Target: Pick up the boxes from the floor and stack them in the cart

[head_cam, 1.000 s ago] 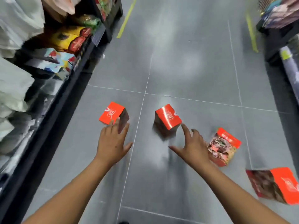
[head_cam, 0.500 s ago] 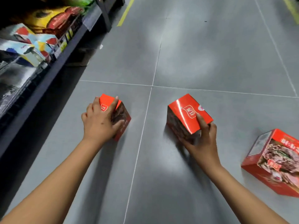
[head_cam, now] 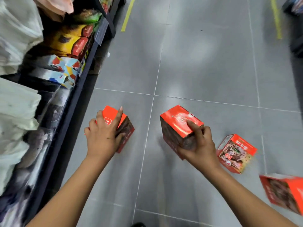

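While left hand [head_cam: 101, 138] grips box [head_cam: 111, 113], right hand [head_cam: 200, 149] grips second box [head_cam: 176, 121].

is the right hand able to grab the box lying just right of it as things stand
Probably not yet: the right hand grips the middle box. The floor between it and the lying box looks free, though.

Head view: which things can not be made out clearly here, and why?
Cart: not in the head view.
Rightmost red box: cut by right edge, blurred.
Left red box: partly under left hand.
Middle red box: near side behind right hand.
Shelf packages: blurred, labels unreadable.
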### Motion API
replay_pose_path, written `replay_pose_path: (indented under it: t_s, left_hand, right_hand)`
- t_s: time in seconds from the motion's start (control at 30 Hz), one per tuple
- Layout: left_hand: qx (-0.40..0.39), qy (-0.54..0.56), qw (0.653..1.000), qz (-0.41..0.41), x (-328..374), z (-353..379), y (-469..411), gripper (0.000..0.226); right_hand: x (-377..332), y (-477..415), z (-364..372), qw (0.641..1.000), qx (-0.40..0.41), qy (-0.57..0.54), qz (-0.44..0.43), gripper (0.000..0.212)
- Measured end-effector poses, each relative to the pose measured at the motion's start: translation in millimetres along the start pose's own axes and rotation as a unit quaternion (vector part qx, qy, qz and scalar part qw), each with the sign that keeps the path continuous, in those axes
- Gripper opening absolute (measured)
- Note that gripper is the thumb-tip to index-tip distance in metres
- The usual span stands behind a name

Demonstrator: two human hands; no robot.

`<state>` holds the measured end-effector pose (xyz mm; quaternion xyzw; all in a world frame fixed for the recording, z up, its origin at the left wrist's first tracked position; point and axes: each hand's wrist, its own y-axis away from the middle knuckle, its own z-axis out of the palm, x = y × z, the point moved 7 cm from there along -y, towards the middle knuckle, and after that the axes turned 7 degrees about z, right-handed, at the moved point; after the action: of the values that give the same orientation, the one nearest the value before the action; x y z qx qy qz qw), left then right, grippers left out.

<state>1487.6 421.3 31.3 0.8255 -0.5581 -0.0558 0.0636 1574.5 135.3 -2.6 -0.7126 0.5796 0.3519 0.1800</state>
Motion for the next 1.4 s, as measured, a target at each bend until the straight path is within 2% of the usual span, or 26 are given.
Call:
replay_pose_path:
  t_s: [0.2, 0.37, 0.57, 0.73, 0.77, 0.8, 0.83, 0.87, 1.0, 1.1, 1.27, 1.4]
  left_hand:
    - [-0.045, 0.001, 0.999, -0.015, -18.9, -203.7, 110.0, 0.086]
    - [-0.052, 0.019, 0.995, -0.081, -42.0, -328.5, 217.2, 0.088]
    - [-0.051, 0.032, 0.981, -0.183, -66.0, -406.6, 367.2, 0.087]
    - [-0.014, 0.021, 0.961, -0.274, -78.4, -441.3, 505.8, 0.090]
    - [-0.006, 0.031, 0.948, -0.317, -83.4, -448.8, 557.8, 0.090]
    - [0.002, 0.032, 0.941, -0.337, -84.6, -452.1, 588.2, 0.090]
    - [0.002, 0.029, 0.942, -0.335, -83.3, -449.9, 599.7, 0.091]
    - [0.011, 0.030, 0.932, -0.362, -86.8, -450.6, 635.5, 0.093]
    - [0.036, 0.048, 0.875, -0.480, -98.7, -444.8, 806.6, 0.093]
    - [0.020, 0.041, 0.834, -0.550, -99.3, -431.0, 931.3, 0.090]
    - [0.011, 0.037, 0.743, -0.669, -86.4, -401.3, 1125.4, 0.093]
    - [-0.005, 0.050, 0.663, -0.747, -60.5, -388.6, 1252.2, 0.087]
  right_hand:
    - [-168.7, 78.7, -124.0, 0.992, -0.112, 0.032, -0.038, 0.087]
    - [-277.3, 146.9, -205.1, 0.985, -0.146, 0.023, -0.086, 0.087]
    - [-358.0, 230.0, -229.4, 0.959, -0.239, 0.025, -0.152, 0.094]
    - [-419.0, 315.8, -212.4, 0.906, -0.323, 0.043, -0.270, 0.096]
    - [-439.4, 352.1, -203.1, 0.884, -0.347, 0.046, -0.311, 0.097]
    - [-449.3, 373.3, -196.9, 0.871, -0.363, 0.051, -0.327, 0.097]
    - [-453.3, 378.9, -195.7, 0.873, -0.365, 0.057, -0.317, 0.097]
    - [-466.9, 404.3, -189.9, 0.862, -0.373, 0.059, -0.339, 0.097]
    - [-511.9, 547.9, -152.9, 0.778, -0.435, 0.058, -0.449, 0.095]
    - [-528.3, 665.4, -123.1, 0.719, -0.466, 0.078, -0.510, 0.095]
    - [-529.7, 865.7, -78.2, 0.639, -0.538, 0.068, -0.545, 0.090]
    - [-515.1, 1008.8, -59.6, 0.571, -0.590, 0.083, -0.565, 0.088]
